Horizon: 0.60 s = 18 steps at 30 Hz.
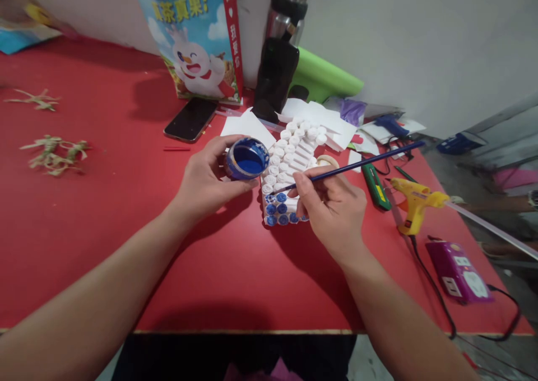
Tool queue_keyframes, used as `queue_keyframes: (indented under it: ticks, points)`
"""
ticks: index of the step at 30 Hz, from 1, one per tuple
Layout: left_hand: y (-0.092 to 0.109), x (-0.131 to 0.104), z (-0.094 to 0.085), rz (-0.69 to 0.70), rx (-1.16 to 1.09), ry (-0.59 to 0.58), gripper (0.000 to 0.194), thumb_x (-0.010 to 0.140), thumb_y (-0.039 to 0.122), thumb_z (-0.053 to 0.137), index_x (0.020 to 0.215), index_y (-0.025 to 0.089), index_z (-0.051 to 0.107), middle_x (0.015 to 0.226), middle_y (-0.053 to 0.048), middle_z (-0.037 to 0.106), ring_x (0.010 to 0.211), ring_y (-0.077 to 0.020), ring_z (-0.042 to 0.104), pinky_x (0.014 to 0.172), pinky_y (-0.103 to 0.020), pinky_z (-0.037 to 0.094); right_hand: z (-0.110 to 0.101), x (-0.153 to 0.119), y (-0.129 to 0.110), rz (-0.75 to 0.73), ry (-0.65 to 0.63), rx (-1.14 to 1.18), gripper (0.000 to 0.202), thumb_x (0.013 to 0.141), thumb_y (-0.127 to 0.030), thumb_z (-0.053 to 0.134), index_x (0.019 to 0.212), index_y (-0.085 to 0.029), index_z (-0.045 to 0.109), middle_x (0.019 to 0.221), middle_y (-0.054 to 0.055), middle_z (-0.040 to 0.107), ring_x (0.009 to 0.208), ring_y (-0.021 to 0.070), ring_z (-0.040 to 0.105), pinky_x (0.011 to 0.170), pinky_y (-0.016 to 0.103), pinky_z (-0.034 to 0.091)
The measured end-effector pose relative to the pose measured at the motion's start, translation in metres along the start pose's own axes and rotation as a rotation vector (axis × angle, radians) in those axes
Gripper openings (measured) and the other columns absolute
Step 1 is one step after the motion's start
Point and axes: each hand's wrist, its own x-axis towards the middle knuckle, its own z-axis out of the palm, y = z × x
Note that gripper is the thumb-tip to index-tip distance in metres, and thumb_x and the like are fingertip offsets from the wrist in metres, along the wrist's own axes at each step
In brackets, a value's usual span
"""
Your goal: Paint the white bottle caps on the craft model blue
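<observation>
My left hand (pixel 210 173) is closed round a small glass jar (pixel 247 158) of blue paint, tilted so that its open mouth faces me. In my right hand (pixel 332 210) is a thin paintbrush (pixel 357 163) with a dark blue handle, its tip down at the left edge of a white craft piece (pixel 290 151). The piece is built of rolled white coils in rows and lies on the table beside the jar. Several coils nearest me are painted blue; those farther back are white. My right fingers hide part of the piece's right side.
A yellow glue gun (pixel 416 201), a green utility knife (pixel 375 186) and a purple power socket box (pixel 459 272) with cords lie right on the red table (pixel 202 291). Behind are a phone (pixel 191 119), a printed bag (pixel 197 45) and a bottle (pixel 277 73). Straw figures (pixel 54 154) lie left.
</observation>
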Motion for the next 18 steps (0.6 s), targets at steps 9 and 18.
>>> queue_keyframes:
  ticks: [9,18]
  points:
    - [0.000,0.003,-0.001,-0.026,-0.025,-0.020,0.071,0.067,0.039,0.111,0.129,0.024,0.079,0.132,-0.011,0.086,0.123,-0.0375,0.082,0.110,-0.052,0.068,-0.007,0.003,0.002,0.026,0.110,0.086,0.034,0.112,-0.047,0.078,0.087,-0.025,0.070,0.070,-0.004,0.073,0.043,0.0114,0.065,0.044,0.027,0.053]
    - [0.017,0.009,-0.013,-0.068,0.241,0.038,0.059,0.066,0.039,0.102,0.117,0.020,0.078,0.120,-0.008,0.088,0.115,-0.0332,0.082,0.105,-0.047,0.064,-0.006,0.001,0.004,0.034,0.064,0.115,0.028,0.112,-0.038,0.078,0.089,-0.024,0.071,0.068,-0.005,0.073,0.044,0.0100,0.065,0.046,0.025,0.052]
